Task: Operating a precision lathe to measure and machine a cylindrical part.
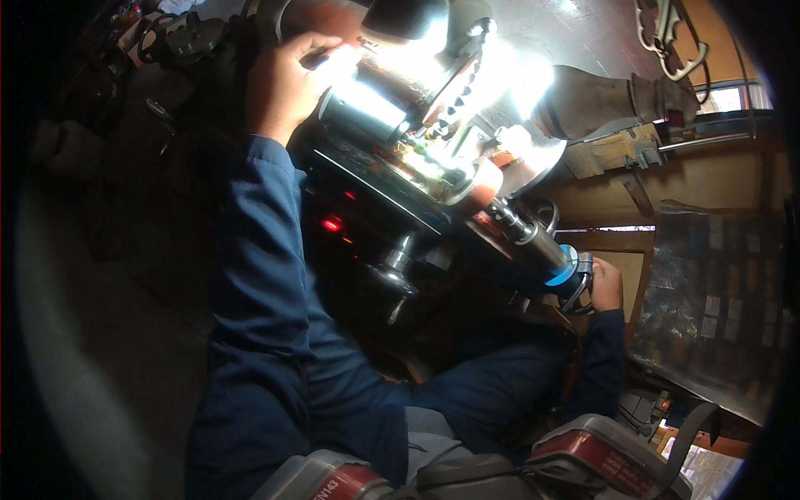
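A metal-turning lathe runs slantwise across the upper middle, lit by strong glare. At its left end my left hand [287,83] is raised beside a shiny metal cylinder [362,108]. Its fingers are curled, and what they hold is lost in the glare. Down at the machine's right end, my right hand [607,286] is closed on the rim of a tailstock handwheel [578,292], next to a bright blue ring [564,265]. Between the two hands lies the steel tailstock barrel [540,250]. The work area in the middle is partly washed out.
A crank handwheel [395,275] sticks out from the machine's front, near small red lights [332,223]. A grey lamp housing [587,102] reaches in at the upper right. Clear plastic sheeting [708,292] hangs at the right. Dark clutter fills the upper left.
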The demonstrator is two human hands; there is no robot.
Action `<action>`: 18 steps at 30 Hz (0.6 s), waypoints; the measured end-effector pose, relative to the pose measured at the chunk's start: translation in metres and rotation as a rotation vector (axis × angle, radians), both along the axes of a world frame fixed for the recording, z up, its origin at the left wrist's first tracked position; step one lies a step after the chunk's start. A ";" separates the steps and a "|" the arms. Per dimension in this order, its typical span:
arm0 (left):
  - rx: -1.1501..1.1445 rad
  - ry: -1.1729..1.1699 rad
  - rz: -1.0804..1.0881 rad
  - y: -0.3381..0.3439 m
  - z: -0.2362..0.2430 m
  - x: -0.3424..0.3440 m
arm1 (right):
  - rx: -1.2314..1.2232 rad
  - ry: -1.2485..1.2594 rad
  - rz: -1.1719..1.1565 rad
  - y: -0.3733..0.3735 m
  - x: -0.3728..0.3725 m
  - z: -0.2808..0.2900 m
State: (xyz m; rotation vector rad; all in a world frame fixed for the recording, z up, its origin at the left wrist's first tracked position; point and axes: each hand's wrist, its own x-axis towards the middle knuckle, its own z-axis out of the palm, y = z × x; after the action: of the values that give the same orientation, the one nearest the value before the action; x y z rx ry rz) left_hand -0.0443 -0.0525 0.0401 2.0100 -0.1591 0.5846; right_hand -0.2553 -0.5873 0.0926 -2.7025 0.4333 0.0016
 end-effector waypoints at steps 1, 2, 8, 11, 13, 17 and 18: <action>0.009 -0.018 0.020 0.001 -0.002 0.000 | 0.129 0.054 -0.019 -0.001 0.008 0.001; 0.018 -0.036 0.041 0.002 -0.004 0.001 | 0.128 0.063 -0.012 -0.001 0.018 0.003; 0.090 -0.159 0.147 0.001 -0.007 0.004 | 0.175 0.750 -0.006 -0.050 0.063 -0.008; 0.111 -0.143 0.154 -0.001 -0.010 0.007 | 0.170 0.790 0.129 -0.032 0.069 -0.008; 0.116 -0.117 0.156 -0.001 -0.011 0.008 | 0.233 0.757 0.049 -0.028 0.070 -0.012; 0.147 -0.094 0.168 -0.001 -0.010 0.006 | 0.424 0.541 -0.155 -0.018 0.059 -0.015; 0.119 -0.092 0.142 -0.001 -0.009 0.006 | 0.457 0.490 -0.190 -0.018 0.054 -0.015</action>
State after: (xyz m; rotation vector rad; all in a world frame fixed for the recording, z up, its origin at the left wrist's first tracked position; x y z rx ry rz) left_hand -0.0385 -0.0537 0.0312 2.1220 -0.1094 0.7742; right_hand -0.2015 -0.6053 0.0779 -2.1816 0.7285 0.6389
